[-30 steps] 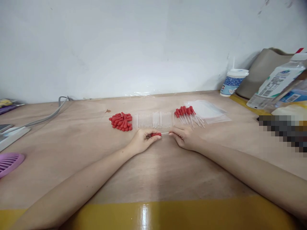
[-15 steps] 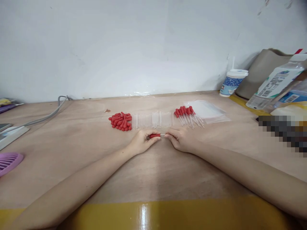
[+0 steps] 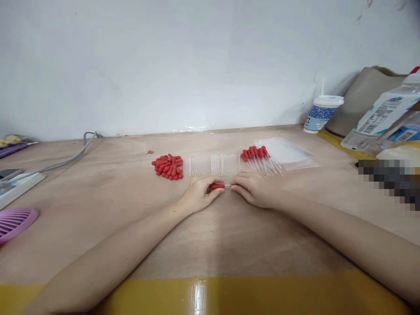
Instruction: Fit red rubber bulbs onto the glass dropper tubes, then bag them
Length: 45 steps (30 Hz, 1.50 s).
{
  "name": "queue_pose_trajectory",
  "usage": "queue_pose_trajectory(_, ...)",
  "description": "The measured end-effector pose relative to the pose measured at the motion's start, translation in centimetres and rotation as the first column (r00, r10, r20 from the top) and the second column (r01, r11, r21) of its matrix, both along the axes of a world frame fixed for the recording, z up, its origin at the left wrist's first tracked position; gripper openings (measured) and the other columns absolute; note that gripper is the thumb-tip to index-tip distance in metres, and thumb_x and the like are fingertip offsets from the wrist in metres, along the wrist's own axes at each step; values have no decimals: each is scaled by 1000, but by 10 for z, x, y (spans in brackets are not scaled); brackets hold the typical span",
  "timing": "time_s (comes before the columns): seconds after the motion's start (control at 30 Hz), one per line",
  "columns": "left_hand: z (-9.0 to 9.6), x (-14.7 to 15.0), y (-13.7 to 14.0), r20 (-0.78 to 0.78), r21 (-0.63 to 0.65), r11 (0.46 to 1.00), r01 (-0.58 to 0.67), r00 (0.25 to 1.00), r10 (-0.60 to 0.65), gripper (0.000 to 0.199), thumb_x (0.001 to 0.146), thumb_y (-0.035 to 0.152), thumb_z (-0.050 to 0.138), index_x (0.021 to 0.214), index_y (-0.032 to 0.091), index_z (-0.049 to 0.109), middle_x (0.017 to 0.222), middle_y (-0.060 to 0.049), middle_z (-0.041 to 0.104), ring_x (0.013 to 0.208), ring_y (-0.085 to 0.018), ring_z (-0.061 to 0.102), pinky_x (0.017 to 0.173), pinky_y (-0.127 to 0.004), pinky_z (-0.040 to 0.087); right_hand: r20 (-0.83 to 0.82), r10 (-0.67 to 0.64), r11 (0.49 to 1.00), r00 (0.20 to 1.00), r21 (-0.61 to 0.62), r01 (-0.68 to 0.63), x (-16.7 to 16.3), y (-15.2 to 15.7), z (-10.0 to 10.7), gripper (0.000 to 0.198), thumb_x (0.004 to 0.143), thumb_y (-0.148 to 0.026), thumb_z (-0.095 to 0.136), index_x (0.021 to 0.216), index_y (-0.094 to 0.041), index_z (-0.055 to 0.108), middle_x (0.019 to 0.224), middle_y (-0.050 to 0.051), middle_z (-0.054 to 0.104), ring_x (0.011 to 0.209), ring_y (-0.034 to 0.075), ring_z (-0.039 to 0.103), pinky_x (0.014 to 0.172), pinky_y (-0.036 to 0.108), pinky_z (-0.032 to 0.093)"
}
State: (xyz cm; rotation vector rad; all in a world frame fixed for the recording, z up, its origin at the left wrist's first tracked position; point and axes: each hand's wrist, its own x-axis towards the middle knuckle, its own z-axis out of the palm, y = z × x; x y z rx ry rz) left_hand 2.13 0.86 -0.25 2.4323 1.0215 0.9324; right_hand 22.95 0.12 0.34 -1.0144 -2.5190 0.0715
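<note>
My left hand (image 3: 201,193) is closed around a red rubber bulb (image 3: 217,186), its thumb and fingers pinching it. A thin clear dropper tube (image 3: 227,186) sticks out of the bulb's right end. My right hand (image 3: 257,189) pinches the other end of that tube, hiding its tip. Beyond my left hand lies a pile of red rubber bulbs (image 3: 168,166). Clear tubes (image 3: 210,165) lie side by side in a row to the right of that pile. Farther right, droppers with red bulbs on them (image 3: 261,158) lie in a group.
Clear plastic bags (image 3: 285,151) lie behind the droppers. At the right stand a blue paper cup (image 3: 320,114), a beige bin (image 3: 354,98) and a tilted bottle (image 3: 380,113). A grey cable (image 3: 72,156) and a purple slatted object (image 3: 16,223) are at the left.
The camera view has shifted a little, so everything sits slightly farther right. Both hands have moved slightly right with the bulb and tube, keeping their grip on them.
</note>
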Motion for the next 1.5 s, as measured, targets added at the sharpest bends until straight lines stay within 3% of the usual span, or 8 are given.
queue_pose_trajectory(0.17, -3, -4, 5, -20, 6, 997, -74, 997, 74, 34, 75, 26, 59, 105, 16, 48, 78, 0, 55, 57, -8, 50, 58, -23, 46, -68, -240, 967, 968, -109, 232, 14, 10, 11, 20, 83, -24, 44, 79, -16, 62, 75, 5, 63, 68, 15, 55, 62, 24, 38)
queue_pose_trajectory(0.3, -3, -4, 6, -75, -16, 998, -67, 995, 65, 29, 77, 26, 56, 103, 17, 47, 72, 2, 51, 55, -8, 48, 59, -24, 43, -176, -559, 822, 810, -249, 513, 31, 33, 23, 20, 78, -31, 50, 73, -17, 64, 66, 3, 64, 60, 14, 56, 55, 23, 37)
queue_pose_trajectory(0.47, -1, -3, 5, -102, -14, 998, -60, 993, 58, 27, 79, 27, 53, 103, 16, 48, 69, 3, 50, 56, -9, 48, 60, -25, 42, -39, -763, 645, 645, -107, 757, 33, 51, 32, 32, 80, -36, 44, 66, -15, 63, 68, 10, 64, 67, 21, 59, 55, 27, 38)
queue_pose_trajectory(0.6, -2, -3, 5, -115, -13, 998, -57, 992, 55, 24, 80, 28, 52, 101, 16, 51, 68, 2, 50, 57, -10, 48, 61, -26, 41, 121, -811, 571, 573, -49, 819, 19, 54, 30, 32, 81, -35, 41, 81, -13, 65, 83, 17, 64, 75, 26, 61, 58, 30, 40)
queue_pose_trajectory(0.97, -2, -3, 5, -111, 19, 999, -40, 993, 42, 21, 80, 26, 52, 98, 17, 53, 69, 3, 51, 57, -9, 47, 61, -25, 41, 241, -777, 573, 582, -114, 812, 13, 54, 27, 32, 82, -35, 40, 86, -14, 64, 84, 16, 63, 80, 26, 59, 63, 34, 42)
queue_pose_trajectory(1.13, -2, -3, 5, -107, 29, 999, -36, 994, 39, 20, 80, 26, 52, 97, 17, 54, 69, 2, 51, 57, -9, 48, 61, -25, 41, 165, -734, 666, 659, -12, 746, 8, 51, 23, 36, 84, -39, 36, 81, -16, 64, 78, 12, 63, 81, 26, 59, 67, 36, 41)
queue_pose_trajectory(1.23, -1, -3, 5, -115, 27, 999, -37, 993, 40, 19, 79, 25, 53, 96, 17, 54, 70, 2, 52, 57, -10, 48, 61, -25, 42, 166, -720, 687, 674, 35, 726, -2, 53, 21, 29, 81, -35, 43, 77, -15, 64, 79, 12, 63, 83, 25, 58, 76, 39, 39)
queue_pose_trajectory(1.5, -3, -3, 5, -105, 32, 999, -31, 994, 35, 16, 80, 27, 52, 92, 17, 56, 71, 0, 54, 59, -11, 49, 60, -25, 43, 295, -707, 647, 643, -99, 756, -20, 73, 21, 22, 74, -18, 49, 88, -12, 65, 90, 17, 64, 86, 28, 59, 69, 35, 41)
